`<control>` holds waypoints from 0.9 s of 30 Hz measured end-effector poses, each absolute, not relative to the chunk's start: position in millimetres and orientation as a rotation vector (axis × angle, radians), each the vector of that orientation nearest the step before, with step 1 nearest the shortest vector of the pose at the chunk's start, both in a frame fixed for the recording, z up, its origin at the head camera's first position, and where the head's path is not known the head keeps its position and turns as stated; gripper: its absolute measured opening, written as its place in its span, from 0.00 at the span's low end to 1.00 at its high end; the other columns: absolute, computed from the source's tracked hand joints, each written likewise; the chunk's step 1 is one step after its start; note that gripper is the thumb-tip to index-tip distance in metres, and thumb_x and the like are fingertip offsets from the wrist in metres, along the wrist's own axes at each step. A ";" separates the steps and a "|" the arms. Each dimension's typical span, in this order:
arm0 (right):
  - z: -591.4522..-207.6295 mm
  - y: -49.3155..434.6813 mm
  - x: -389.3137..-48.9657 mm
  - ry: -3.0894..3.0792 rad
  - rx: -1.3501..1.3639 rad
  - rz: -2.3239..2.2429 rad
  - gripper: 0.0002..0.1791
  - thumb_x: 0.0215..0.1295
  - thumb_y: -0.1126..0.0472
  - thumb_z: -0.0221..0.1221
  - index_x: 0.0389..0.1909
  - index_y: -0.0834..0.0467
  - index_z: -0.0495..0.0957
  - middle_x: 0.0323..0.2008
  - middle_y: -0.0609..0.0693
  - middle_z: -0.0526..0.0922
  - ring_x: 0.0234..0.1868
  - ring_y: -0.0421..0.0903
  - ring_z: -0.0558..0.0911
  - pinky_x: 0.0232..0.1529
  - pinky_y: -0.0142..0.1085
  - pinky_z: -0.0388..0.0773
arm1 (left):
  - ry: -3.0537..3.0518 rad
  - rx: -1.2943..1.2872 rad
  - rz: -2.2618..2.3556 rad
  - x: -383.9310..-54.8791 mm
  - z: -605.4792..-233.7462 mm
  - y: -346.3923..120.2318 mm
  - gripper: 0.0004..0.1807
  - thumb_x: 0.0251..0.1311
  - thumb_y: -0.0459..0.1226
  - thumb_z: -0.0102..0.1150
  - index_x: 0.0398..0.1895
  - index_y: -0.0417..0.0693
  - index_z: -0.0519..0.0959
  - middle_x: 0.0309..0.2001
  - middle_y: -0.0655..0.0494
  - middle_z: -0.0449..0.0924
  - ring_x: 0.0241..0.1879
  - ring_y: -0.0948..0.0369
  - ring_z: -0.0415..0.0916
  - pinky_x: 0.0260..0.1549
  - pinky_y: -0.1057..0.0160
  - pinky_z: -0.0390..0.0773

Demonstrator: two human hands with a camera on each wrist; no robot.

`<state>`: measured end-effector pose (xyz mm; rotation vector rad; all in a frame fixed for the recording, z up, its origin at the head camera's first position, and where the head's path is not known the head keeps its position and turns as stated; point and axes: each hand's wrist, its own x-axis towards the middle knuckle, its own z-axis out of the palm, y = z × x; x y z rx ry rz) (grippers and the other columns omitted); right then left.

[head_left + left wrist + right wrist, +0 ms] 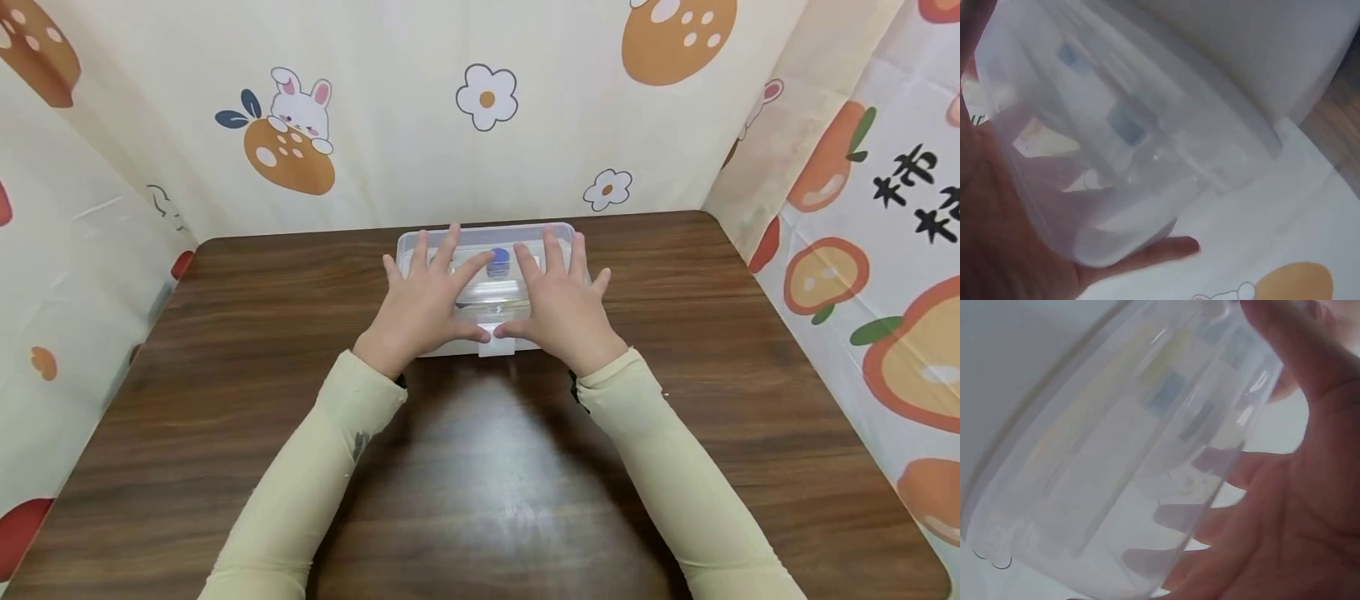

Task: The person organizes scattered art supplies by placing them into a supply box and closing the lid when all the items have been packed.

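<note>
A clear plastic box [491,235] with a white front latch [497,343] lies at the far side of the table. Through its lid shows a blue-topped item [499,260]; the other contents are blurred. Spread over the left part of the box is my left hand [423,304], fingers straight. My right hand [562,308] mirrors it on the right part. Both thumbs point inward near the latch, tips almost meeting. In the left wrist view, the hand [1010,231] lies against the see-through wall. Fingers also show through the plastic beside the right hand [1266,512] in the right wrist view.
The dark wood-grain table [495,483] extends in front of and beside the box. A patterned cloth [405,150] hangs right behind the box, and more printed cloth [840,333] borders the right side.
</note>
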<state>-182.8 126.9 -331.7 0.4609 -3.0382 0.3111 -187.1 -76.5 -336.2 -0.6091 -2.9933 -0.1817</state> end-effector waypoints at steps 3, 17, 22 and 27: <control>-331.1 125.4 -183.4 -3.077 0.424 0.245 0.67 0.41 0.27 0.71 0.79 0.49 0.52 0.78 0.64 0.45 0.74 0.75 0.41 0.58 0.78 0.56 | -3.032 -0.582 -0.136 -187.0 -335.8 -74.7 0.61 0.38 0.72 0.69 0.78 0.76 0.51 0.80 0.49 0.39 0.76 0.35 0.37 0.56 0.18 0.49; -339.0 125.0 -168.5 -3.078 0.472 0.028 0.69 0.40 0.26 0.71 0.79 0.52 0.49 0.75 0.70 0.49 0.71 0.80 0.46 0.50 0.73 0.68 | -2.950 -0.659 0.013 -173.0 -346.0 -74.5 0.62 0.39 0.75 0.64 0.79 0.73 0.49 0.79 0.46 0.46 0.75 0.32 0.41 0.54 0.20 0.58; -343.0 124.0 -167.0 -3.074 0.478 0.024 0.71 0.38 0.25 0.71 0.80 0.52 0.47 0.76 0.70 0.47 0.72 0.80 0.44 0.50 0.74 0.67 | -2.955 -0.649 0.020 -170.2 -347.2 -75.5 0.63 0.38 0.75 0.65 0.79 0.73 0.48 0.79 0.46 0.46 0.75 0.32 0.41 0.54 0.20 0.58; -341.8 123.7 -162.8 -3.045 0.477 -0.009 0.71 0.38 0.25 0.71 0.79 0.52 0.49 0.75 0.71 0.48 0.71 0.80 0.46 0.49 0.72 0.69 | -2.933 -0.650 0.025 -166.8 -346.5 -76.1 0.64 0.38 0.75 0.65 0.79 0.73 0.48 0.79 0.45 0.47 0.74 0.32 0.41 0.54 0.20 0.58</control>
